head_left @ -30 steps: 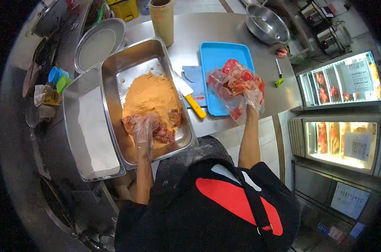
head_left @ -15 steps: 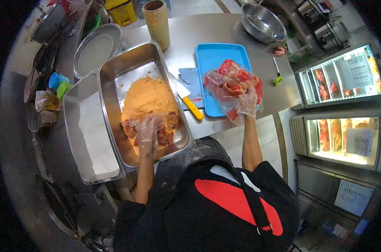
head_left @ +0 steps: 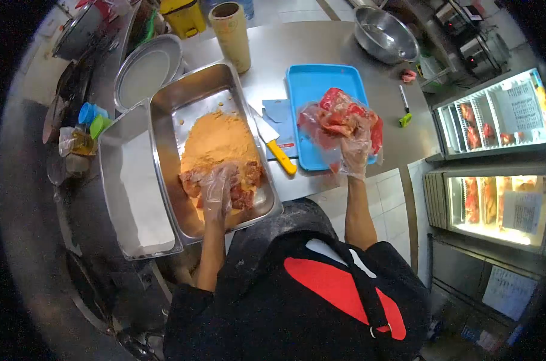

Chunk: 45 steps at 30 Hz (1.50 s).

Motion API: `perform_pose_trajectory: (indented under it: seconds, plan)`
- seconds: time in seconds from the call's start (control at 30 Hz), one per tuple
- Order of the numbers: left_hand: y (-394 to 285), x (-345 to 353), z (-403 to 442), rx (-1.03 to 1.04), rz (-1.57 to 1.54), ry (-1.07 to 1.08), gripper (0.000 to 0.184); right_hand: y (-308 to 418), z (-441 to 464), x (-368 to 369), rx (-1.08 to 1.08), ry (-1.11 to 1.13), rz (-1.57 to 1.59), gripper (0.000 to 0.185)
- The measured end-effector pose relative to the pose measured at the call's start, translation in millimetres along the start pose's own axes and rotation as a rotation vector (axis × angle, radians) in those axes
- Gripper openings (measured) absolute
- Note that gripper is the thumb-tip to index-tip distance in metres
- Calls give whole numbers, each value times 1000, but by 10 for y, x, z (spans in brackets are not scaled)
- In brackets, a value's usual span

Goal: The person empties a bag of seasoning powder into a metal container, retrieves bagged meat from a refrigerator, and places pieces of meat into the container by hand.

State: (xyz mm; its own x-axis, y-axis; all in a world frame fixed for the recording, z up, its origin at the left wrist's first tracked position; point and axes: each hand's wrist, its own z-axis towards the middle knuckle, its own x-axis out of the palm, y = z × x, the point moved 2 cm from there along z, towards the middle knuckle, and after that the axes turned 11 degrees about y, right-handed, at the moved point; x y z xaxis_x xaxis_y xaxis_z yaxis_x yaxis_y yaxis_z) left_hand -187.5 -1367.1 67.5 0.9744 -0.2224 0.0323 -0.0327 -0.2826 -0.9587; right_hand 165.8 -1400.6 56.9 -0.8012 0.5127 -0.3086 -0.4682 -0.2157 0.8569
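Observation:
My left hand (head_left: pixel 217 191), in a clear plastic glove, rests on dark red pieces of meat (head_left: pixel 191 182) in a deep steel pan (head_left: pixel 264 219). Its fingers lie stretched over the meat, pointing toward a mound of orange powder (head_left: pixel 219 138). Over a blue tray (head_left: pixel 303 78), my right hand (head_left: pixel 355 153), gloved too, has its fingers closed on raw red meat (head_left: pixel 339 120). A clear plastic bag (head_left: pixel 311 123) hangs around that meat's left side. Just left of the tray, a yellow-handled knife (head_left: pixel 282 157) lies partly over a grey-blue sheet (head_left: pixel 279 123).
A second steel pan (head_left: pixel 141 198) with white powder adjoins the first on the left. Behind stand a large wrap roll (head_left: pixel 231 36), a round pan (head_left: pixel 148 75) and a steel bowl (head_left: pixel 386 36). A green-ended tool (head_left: pixel 405 111) lies at right. Lit refrigerators (head_left: pixel 495 198) stand beyond the table.
The whole view has shifted slightly right. My right hand has turned a little over the raw meat, and the bag is bunched closer. My left hand stays on the meat in the pan.

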Motion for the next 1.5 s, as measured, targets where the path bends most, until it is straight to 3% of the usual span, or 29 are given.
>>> perform_pose_trajectory:
  seconds: [0.03,0.13,0.17,0.27,0.3,0.33,0.4,0.5,0.57,0.6,0.63,0.67,0.7,0.8,0.83,0.93,1.07,1.1,1.13,1.2,1.23,1.33,1.43,1.5]
  plan:
    - [-113,-5,-58,25,129,-10,27,526,82,209,-3,82,254,52]
    - [-69,-131,-126,301,317,-32,32,604,128,897,-91,163,257,53]
    - [10,-140,-124,96,-429,-5,39,716,117,1123,-103,204,292,50]
    - [-60,-198,-196,365,-705,332,37,1153,11,1745,-98,411,551,43]
    - [-137,-199,-205,321,-765,277,36,1152,-41,1893,-257,485,387,41]
    - [-133,-245,-145,224,-737,178,36,1092,-177,2034,-270,505,362,44]
    - [-89,-355,-35,22,-694,-17,38,978,-350,2175,-207,675,358,39]
    - [67,-457,-118,27,-570,-160,32,967,-473,2278,30,775,322,31]
    - [105,-434,-83,-82,-585,-317,23,1063,-408,2227,11,888,311,29]
    - [198,-468,-68,-61,-526,-286,24,1120,-402,2196,7,939,304,29]
    - [402,-530,-29,-39,-464,-252,25,1103,-439,2215,157,970,122,37]
    - [635,-598,30,-16,-402,-215,26,1107,-444,2238,198,978,141,38]
    - [650,-629,98,257,-281,-95,28,1104,-420,2276,237,982,161,40]
    - [312,-528,-1,229,-52,-173,10,1100,-387,2406,346,923,114,34]
    - [396,-542,15,211,68,-236,12,1091,-393,2448,381,891,80,31]
    - [368,-612,16,277,9,-160,18,822,-423,2506,427,743,15,23]
    - [489,-895,-20,295,-388,-112,27,708,-250,2343,552,650,96,15]
    - [58,-797,-251,104,-527,-151,28,670,-201,2270,541,752,29,14]
    - [80,-835,-259,74,-540,-143,29,609,-228,2240,514,723,70,15]
    - [126,-944,-248,18,-565,-125,32,626,-255,2224,456,663,149,15]
    - [189,-961,-259,-7,-528,-215,35,632,-270,2182,465,724,116,16]
    - [205,-977,-312,61,-556,-221,41,1017,-187,2086,625,860,94,18]
    - [34,-975,-433,-101,-426,-282,38,715,-219,2172,395,740,81,19]
    - [-47,-939,-458,-37,-431,-247,36,730,-157,2163,314,758,59,19]
